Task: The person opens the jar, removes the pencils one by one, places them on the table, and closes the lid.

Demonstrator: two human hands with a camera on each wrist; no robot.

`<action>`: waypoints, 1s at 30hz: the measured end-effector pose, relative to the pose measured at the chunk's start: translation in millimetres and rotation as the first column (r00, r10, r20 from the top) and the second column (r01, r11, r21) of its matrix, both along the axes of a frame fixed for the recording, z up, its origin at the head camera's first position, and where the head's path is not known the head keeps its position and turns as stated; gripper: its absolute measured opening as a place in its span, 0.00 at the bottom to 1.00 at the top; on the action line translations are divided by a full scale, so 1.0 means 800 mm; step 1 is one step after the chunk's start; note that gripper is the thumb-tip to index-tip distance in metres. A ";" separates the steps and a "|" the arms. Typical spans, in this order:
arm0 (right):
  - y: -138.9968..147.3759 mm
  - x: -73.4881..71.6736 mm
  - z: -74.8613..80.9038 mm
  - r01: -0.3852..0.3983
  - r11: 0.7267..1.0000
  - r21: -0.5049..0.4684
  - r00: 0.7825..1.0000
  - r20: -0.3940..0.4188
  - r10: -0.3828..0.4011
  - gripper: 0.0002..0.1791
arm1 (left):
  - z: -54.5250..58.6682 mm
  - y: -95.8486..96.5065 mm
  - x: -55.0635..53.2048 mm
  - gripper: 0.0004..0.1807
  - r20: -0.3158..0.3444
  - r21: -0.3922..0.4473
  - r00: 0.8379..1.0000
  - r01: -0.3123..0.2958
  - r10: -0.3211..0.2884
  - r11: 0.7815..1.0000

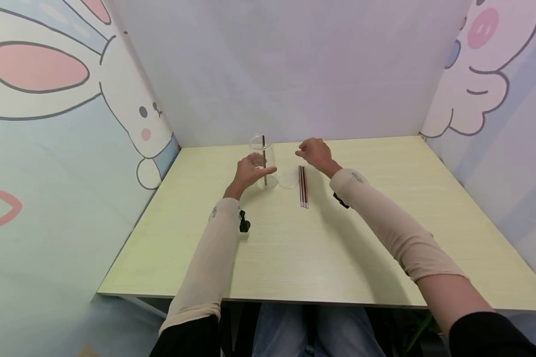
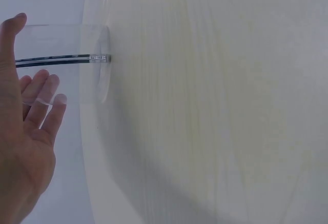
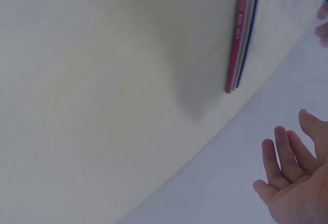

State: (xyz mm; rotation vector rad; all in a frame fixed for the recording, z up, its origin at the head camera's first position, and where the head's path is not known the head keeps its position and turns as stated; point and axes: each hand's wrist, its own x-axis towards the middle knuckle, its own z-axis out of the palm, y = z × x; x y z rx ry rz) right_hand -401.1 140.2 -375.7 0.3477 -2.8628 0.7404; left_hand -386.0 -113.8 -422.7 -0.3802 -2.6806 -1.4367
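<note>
A clear cylindrical container stands upright on the table with one dark pencil inside it. My left hand holds the container from the left, its thumb across the near side and its fingers round the far side. Through the clear wall in the left wrist view, the pencil's end sits at the container's bottom. My right hand hovers above the table to the right, its fingers loosely bent around nothing. Just below it lies a row of pencils, side by side; red, pale and blue ones show in the right wrist view.
Between the container and the pencil row lies a clear round disc on the pale table. A plain backdrop rises behind the table's far edge. Panels with cartoon animals stand on both sides.
</note>
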 end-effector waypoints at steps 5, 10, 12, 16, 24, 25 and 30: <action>-0.010 -0.004 0.023 -0.006 1.000 0.013 0.999 -0.035 0.006 0.20 | -0.001 0.000 -0.001 0.40 -0.003 0.003 1.000 0.000 0.000 1.000; -0.021 -0.002 0.043 -0.030 1.000 0.001 0.996 -0.085 0.030 0.19 | -0.001 0.000 -0.002 0.40 0.000 0.004 1.000 -0.003 0.003 1.000; -0.027 -0.001 0.049 -0.045 0.999 -0.007 0.995 -0.092 0.044 0.19 | -0.002 0.000 -0.003 0.40 0.002 0.004 1.000 -0.003 0.003 1.000; -0.040 0.003 0.061 -0.074 0.997 -0.021 0.992 -0.100 0.071 0.19 | -0.002 -0.001 -0.003 0.40 0.009 0.004 1.000 -0.006 0.006 1.000; -0.066 0.009 0.083 -0.131 0.991 -0.038 0.980 -0.158 0.124 0.18 | -0.003 -0.002 -0.001 0.40 0.007 0.007 1.000 -0.003 0.002 1.000; -0.069 0.009 0.086 -0.134 0.990 -0.037 0.978 -0.167 0.126 0.17 | -0.003 -0.002 -0.001 0.40 0.007 0.008 1.000 -0.002 0.002 1.000; -0.083 0.016 0.096 -0.168 0.983 -0.077 0.970 -0.192 0.151 0.16 | -0.002 -0.003 -0.001 0.39 0.000 0.008 1.000 -0.004 0.004 1.000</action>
